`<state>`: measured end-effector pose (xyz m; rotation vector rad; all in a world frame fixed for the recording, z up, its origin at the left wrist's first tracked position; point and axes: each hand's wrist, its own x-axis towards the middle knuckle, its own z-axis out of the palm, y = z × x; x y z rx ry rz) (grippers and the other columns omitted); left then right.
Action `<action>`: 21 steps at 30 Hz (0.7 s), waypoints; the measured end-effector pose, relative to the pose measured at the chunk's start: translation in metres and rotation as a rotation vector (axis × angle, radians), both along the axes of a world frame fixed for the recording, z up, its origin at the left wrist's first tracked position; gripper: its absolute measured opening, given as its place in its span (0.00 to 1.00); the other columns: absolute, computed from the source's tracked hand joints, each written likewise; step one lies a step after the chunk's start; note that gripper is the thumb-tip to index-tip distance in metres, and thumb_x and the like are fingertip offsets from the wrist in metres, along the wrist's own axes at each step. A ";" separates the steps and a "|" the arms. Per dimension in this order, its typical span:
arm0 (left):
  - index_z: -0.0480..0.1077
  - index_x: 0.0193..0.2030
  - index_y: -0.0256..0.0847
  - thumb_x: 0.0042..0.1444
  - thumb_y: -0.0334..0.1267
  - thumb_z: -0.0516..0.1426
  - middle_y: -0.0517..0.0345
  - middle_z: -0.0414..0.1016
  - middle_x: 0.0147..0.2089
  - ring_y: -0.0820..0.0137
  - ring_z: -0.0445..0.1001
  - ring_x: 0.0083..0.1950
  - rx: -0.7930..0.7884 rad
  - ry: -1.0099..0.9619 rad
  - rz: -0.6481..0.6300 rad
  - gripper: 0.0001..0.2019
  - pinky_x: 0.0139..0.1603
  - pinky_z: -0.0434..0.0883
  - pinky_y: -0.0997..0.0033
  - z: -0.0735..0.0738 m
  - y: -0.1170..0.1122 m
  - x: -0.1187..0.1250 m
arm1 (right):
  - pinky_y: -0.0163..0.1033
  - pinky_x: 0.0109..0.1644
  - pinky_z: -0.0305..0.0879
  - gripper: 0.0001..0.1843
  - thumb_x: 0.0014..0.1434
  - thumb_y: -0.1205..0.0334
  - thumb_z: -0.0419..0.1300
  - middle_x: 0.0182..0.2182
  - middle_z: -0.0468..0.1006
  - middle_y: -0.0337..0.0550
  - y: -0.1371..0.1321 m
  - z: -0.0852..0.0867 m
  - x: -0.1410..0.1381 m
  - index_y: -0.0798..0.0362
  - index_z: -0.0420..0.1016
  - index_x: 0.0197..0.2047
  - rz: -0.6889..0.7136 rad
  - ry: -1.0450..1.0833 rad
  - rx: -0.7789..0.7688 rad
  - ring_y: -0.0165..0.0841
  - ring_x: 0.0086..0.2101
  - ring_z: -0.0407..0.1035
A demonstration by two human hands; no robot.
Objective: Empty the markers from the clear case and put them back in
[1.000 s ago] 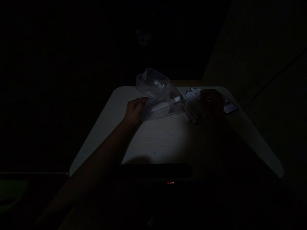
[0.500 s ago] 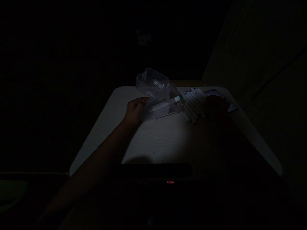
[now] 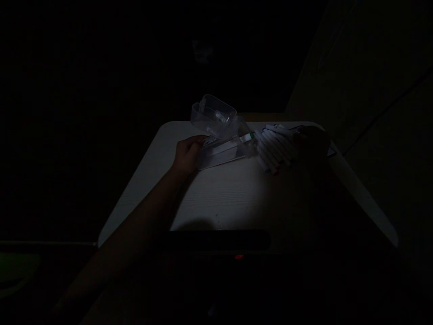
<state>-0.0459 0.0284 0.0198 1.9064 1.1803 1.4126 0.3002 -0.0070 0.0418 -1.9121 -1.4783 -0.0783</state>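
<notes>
The scene is very dark. My left hand (image 3: pixel 186 154) grips the left end of a clear plastic case (image 3: pixel 223 152) that lies on a white table (image 3: pixel 233 198). The case's open lid (image 3: pixel 214 113) stands up behind it, and a white marker with a green cap (image 3: pixel 241 140) rests in the case. Several white markers (image 3: pixel 274 148) lie side by side just right of the case. My right hand (image 3: pixel 313 144) is a dark shape at the right end of that row, touching the markers; its fingers are too dark to read.
A flat card or packet (image 3: pixel 329 151) lies partly under my right hand near the table's right edge. A dark bar (image 3: pixel 219 241) with a small red light (image 3: pixel 239 257) runs along the table's near edge. Darkness surrounds the table.
My right hand has shifted right and back along the marker row, and the markers have fanned slightly. My left hand and the case have edged a little to the left.
</notes>
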 end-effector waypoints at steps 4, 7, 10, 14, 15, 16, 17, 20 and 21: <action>0.72 0.29 0.40 0.49 0.47 0.49 0.54 0.80 0.34 0.63 0.77 0.43 -0.015 0.003 0.034 0.15 0.47 0.72 0.67 0.003 -0.001 0.001 | 0.46 0.57 0.63 0.09 0.56 0.63 0.61 0.46 0.80 0.57 0.001 0.000 0.002 0.55 0.77 0.41 0.008 0.125 0.301 0.42 0.48 0.72; 0.73 0.29 0.40 0.48 0.47 0.50 0.54 0.80 0.35 0.63 0.76 0.44 -0.033 0.004 0.050 0.16 0.48 0.72 0.66 0.005 -0.004 0.003 | 0.46 0.55 0.66 0.09 0.56 0.63 0.63 0.44 0.79 0.56 0.001 -0.001 0.002 0.55 0.75 0.41 -0.001 0.208 0.439 0.41 0.46 0.73; 0.73 0.29 0.40 0.49 0.47 0.49 0.54 0.80 0.35 0.63 0.77 0.43 -0.030 0.002 0.051 0.15 0.47 0.72 0.67 0.004 -0.003 0.003 | 0.44 0.52 0.69 0.15 0.55 0.61 0.64 0.46 0.77 0.58 0.003 -0.002 0.003 0.56 0.73 0.46 0.045 0.266 0.560 0.40 0.47 0.73; 0.73 0.29 0.40 0.48 0.46 0.49 0.55 0.80 0.35 0.63 0.77 0.43 -0.016 -0.001 0.056 0.15 0.47 0.72 0.67 0.001 -0.001 0.001 | 0.42 0.43 0.75 0.19 0.56 0.57 0.63 0.48 0.72 0.55 0.006 -0.002 -0.001 0.53 0.67 0.49 0.179 0.404 0.643 0.38 0.42 0.75; 0.74 0.30 0.40 0.48 0.46 0.49 0.55 0.80 0.35 0.63 0.77 0.43 -0.016 -0.002 0.054 0.16 0.47 0.72 0.67 0.002 -0.001 0.002 | 0.42 0.41 0.75 0.19 0.56 0.57 0.62 0.48 0.72 0.54 0.006 -0.001 -0.003 0.53 0.66 0.49 0.191 0.441 0.661 0.37 0.40 0.75; 0.74 0.30 0.40 0.49 0.46 0.49 0.55 0.80 0.35 0.63 0.77 0.43 -0.020 -0.002 0.049 0.16 0.47 0.72 0.67 0.003 -0.002 0.002 | 0.43 0.40 0.76 0.18 0.57 0.58 0.62 0.48 0.72 0.53 0.006 0.000 -0.005 0.52 0.65 0.49 0.193 0.469 0.679 0.36 0.39 0.76; 0.74 0.30 0.40 0.48 0.46 0.49 0.55 0.80 0.35 0.63 0.77 0.43 -0.025 -0.004 0.046 0.16 0.47 0.72 0.67 0.004 -0.003 0.002 | 0.43 0.40 0.76 0.18 0.57 0.58 0.61 0.48 0.71 0.53 0.005 0.002 -0.007 0.52 0.65 0.50 0.191 0.486 0.696 0.36 0.39 0.76; 0.74 0.29 0.39 0.48 0.47 0.50 0.54 0.80 0.34 0.63 0.77 0.43 -0.048 -0.021 0.055 0.16 0.45 0.73 0.68 0.006 -0.004 0.003 | 0.41 0.41 0.77 0.18 0.59 0.58 0.60 0.49 0.70 0.51 0.005 0.005 -0.009 0.52 0.65 0.51 0.191 0.474 0.742 0.36 0.43 0.74; 0.74 0.30 0.39 0.48 0.47 0.50 0.54 0.80 0.34 0.63 0.77 0.43 -0.055 -0.024 0.055 0.16 0.45 0.72 0.68 0.006 -0.004 0.003 | 0.40 0.42 0.77 0.18 0.61 0.57 0.58 0.49 0.70 0.51 0.004 0.006 -0.009 0.52 0.64 0.53 0.202 0.449 0.725 0.35 0.44 0.73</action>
